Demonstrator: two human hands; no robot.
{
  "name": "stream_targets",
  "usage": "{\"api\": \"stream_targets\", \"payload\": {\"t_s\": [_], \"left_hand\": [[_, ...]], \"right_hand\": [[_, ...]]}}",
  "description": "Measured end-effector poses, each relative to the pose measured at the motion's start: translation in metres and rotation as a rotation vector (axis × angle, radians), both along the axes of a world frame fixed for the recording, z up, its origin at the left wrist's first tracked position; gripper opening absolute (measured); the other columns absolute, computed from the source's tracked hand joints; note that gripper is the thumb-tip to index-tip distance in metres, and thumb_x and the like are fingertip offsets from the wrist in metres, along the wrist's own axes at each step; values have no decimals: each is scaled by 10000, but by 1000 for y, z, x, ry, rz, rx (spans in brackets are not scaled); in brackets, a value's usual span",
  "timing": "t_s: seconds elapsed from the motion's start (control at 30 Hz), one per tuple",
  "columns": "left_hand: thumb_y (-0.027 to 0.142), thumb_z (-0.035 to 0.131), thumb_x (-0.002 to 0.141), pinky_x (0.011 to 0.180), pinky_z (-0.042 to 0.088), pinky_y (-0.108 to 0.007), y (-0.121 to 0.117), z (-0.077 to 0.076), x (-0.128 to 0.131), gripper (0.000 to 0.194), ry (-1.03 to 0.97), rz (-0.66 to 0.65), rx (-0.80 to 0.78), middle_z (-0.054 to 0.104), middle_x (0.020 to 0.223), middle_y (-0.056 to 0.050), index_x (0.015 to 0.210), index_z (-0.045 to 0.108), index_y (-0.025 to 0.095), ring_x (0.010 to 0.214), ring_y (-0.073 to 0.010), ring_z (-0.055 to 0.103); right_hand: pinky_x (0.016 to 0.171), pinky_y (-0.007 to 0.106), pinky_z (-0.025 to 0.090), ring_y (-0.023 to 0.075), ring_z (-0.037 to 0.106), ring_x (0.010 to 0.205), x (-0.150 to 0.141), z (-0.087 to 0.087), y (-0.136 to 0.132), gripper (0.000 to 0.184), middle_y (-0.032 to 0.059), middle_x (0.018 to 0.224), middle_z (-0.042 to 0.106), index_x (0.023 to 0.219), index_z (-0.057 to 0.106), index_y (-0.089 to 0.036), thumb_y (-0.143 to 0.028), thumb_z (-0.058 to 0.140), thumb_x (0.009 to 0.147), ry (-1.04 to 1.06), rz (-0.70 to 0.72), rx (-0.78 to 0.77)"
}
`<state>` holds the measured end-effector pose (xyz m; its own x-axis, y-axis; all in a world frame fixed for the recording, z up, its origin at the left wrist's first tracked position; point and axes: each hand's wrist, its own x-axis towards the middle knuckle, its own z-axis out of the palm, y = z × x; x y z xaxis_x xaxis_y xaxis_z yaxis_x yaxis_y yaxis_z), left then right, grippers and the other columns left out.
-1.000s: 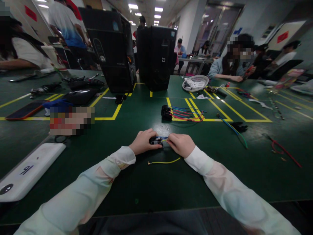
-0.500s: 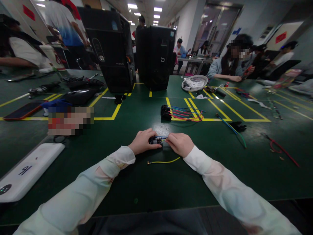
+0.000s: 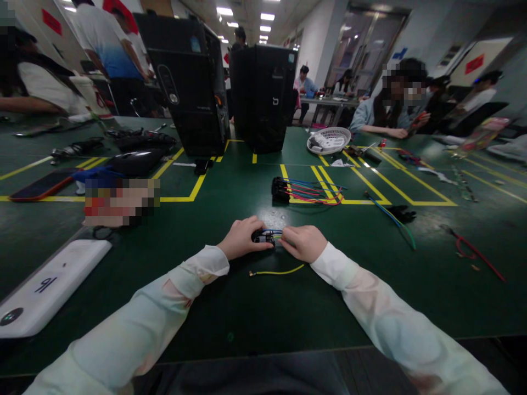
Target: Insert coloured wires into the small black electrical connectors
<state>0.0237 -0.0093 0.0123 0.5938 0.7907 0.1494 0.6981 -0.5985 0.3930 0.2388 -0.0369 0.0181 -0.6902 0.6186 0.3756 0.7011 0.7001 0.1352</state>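
"What has the person got there?"

"A small black part (image 3: 269, 238), low over the green table (image 3: 267, 318), straight ahead of them. The left hand (image 3: 244, 237) is clamped on it, thumb on the near side and fingers on the far side."

"And the right hand (image 3: 304, 242)?"

"Pinched on the thin wires (image 3: 272, 230) that run from the part, a blue one among them. The hands are near each other, with just the wires and a bit of the part showing between. I can't tell from here whether every wire is seated."

"Is that a loose one just below?"

"Yes, a yellow wire (image 3: 279, 271), with a metal end pointing left."

"What lies beyond the hands?"

"A bundle (image 3: 281, 191) of black blocks with red and blue leads trailing right. Further right, a blue-green pair (image 3: 394, 215) by a black clump (image 3: 404, 213), then a red wire (image 3: 480, 256), partly curled."

"And at the back?"

"Two black towers (image 3: 191, 88) side by side, and a white basket (image 3: 342, 136) to their right."
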Motion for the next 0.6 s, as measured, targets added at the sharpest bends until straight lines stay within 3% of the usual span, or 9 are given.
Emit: {"api": "stream_targets", "payload": {"t_s": [0.23, 0.6], "left_hand": [[597, 550, 707, 737, 331, -310, 0, 0, 0, 434, 3, 13, -11, 516, 938, -11, 916, 554, 217, 869, -196, 498], [595, 546, 714, 739, 329, -310, -1, 0, -1, 435, -1, 5, -3, 517, 944, -13, 927, 552, 216, 875, -198, 500]], "right_hand": [[535, 266, 188, 91, 438, 523, -1, -3, 1, 314, 11, 630, 563, 730, 513, -174, -324, 320, 927, 17, -28, 74], [505, 270, 156, 89, 442, 489, 0, -4, 1, 305, 11, 620, 590, 754, 519, -172, -331, 321, 922, -46, -28, 16]]}}
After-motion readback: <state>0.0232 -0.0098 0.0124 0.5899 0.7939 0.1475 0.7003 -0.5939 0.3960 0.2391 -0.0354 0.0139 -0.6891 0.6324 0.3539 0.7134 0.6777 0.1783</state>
